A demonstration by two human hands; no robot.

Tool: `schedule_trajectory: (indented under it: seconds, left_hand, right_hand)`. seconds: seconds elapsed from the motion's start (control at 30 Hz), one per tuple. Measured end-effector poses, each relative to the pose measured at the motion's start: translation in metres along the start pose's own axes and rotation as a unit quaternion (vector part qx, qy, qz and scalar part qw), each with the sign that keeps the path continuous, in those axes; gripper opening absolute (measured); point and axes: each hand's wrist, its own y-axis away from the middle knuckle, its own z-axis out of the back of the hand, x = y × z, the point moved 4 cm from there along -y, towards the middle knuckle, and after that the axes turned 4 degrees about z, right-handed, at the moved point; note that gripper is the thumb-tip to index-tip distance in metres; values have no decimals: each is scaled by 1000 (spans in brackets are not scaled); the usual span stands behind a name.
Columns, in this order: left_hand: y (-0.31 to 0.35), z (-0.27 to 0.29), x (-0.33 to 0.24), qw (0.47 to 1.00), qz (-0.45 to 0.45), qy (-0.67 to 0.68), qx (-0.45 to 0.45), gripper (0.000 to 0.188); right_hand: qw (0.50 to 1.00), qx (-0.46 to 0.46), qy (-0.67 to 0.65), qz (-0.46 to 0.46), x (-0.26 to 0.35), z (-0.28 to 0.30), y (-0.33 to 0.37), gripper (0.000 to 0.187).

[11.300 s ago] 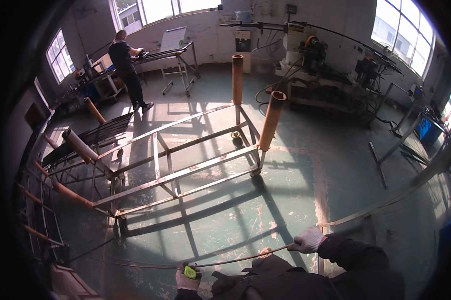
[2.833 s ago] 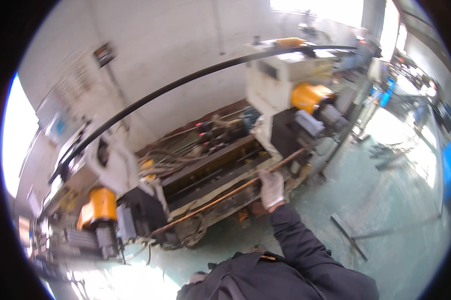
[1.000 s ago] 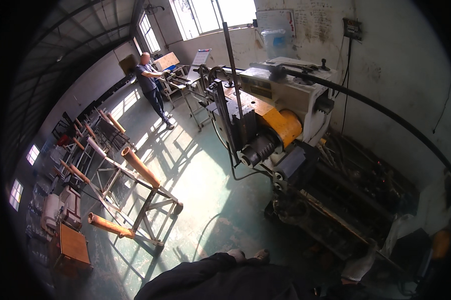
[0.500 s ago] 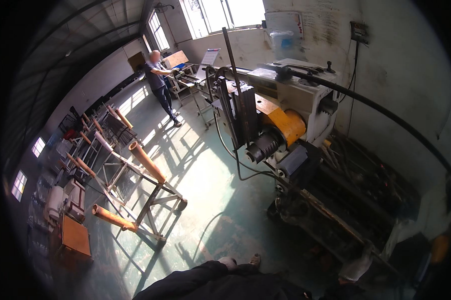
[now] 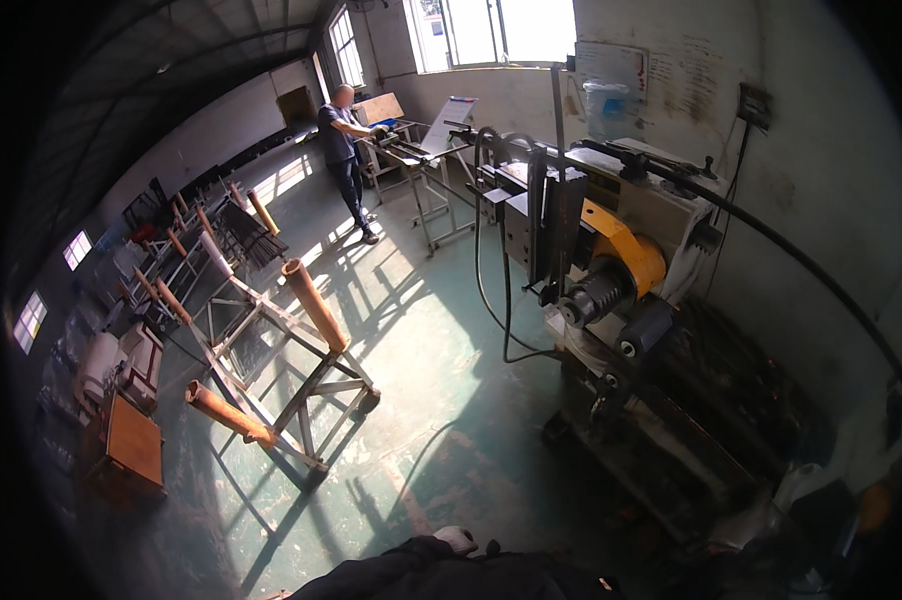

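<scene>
Dark clothing (image 5: 471, 575) of mine fills the lower edge. At its upper border a pale rounded shape (image 5: 457, 540) shows; I cannot tell whether it is my gloved left hand or a shoe, and no fingers can be made out. My right hand cannot be found in the shadow at the lower right. To the right stands a grey machine (image 5: 661, 195) with a yellow curved guard (image 5: 621, 245) and a dark ribbed cylinder (image 5: 598, 292) below it. Neither hand is seen touching the machine.
A metal frame (image 5: 296, 430) with upright orange-brown tubes (image 5: 316, 305) stands at left. An orange-brown box (image 5: 134, 445) lies farther left. Beyond, a person (image 5: 343, 150) stands at a workbench (image 5: 401, 150). A thick black hose (image 5: 771, 228) arcs along the right wall.
My view has shifted, so the machine sits farther right. The white-gloved right hand seen at lower right beside the machine's long dark base no longer shows. The other person remains at the bench.
</scene>
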Motion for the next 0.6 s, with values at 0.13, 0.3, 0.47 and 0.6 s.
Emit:
schedule_trajectory:
  seconds: [0.13,0.3,0.47,0.6]
  left_hand:
    - [19,2,52,998,-46,-30,-22,51]
    - [40,-17,161,996,71,43,22,63]
    - [84,-41,260,994,113,13,-4,58]
    - [111,-49,298,985,155,47,-51,56]
  right_hand:
    - [963,-13,233,137,-8,17,-4,46]
    - [995,-94,25,-22,14,4,26,58]
    - [989,-135,-5,-57,62,-29,98,71]
    - [986,-142,-77,-33,91,-44,160,75]
